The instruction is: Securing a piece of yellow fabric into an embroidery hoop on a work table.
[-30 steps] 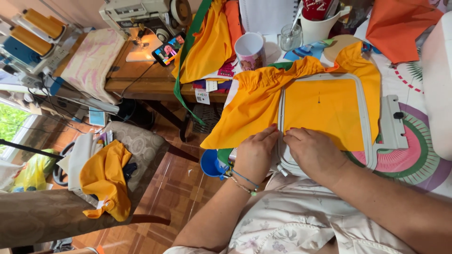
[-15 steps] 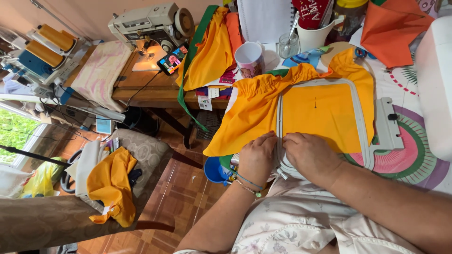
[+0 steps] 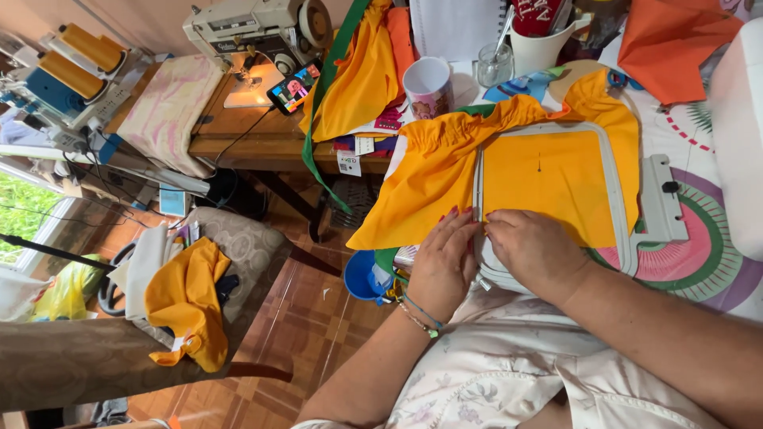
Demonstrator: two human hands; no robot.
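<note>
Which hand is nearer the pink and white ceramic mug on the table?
Left. The left hand lies below the pink and white ceramic mug, more nearly under it; the right hand rests farther right, on the embroidery hoop.

Both hands, left (image 3: 445,258) and right (image 3: 534,248), side by side, palms down, fingertips pressing.

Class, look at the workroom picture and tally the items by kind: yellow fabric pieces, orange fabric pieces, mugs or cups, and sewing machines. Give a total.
Yellow fabric pieces: 3 (hooped piece, hanging piece, piece on chair)
Orange fabric pieces: 1
Mugs or cups: 3 (mug, glass, white cup)
Sewing machines: 1
Total: 8
</note>
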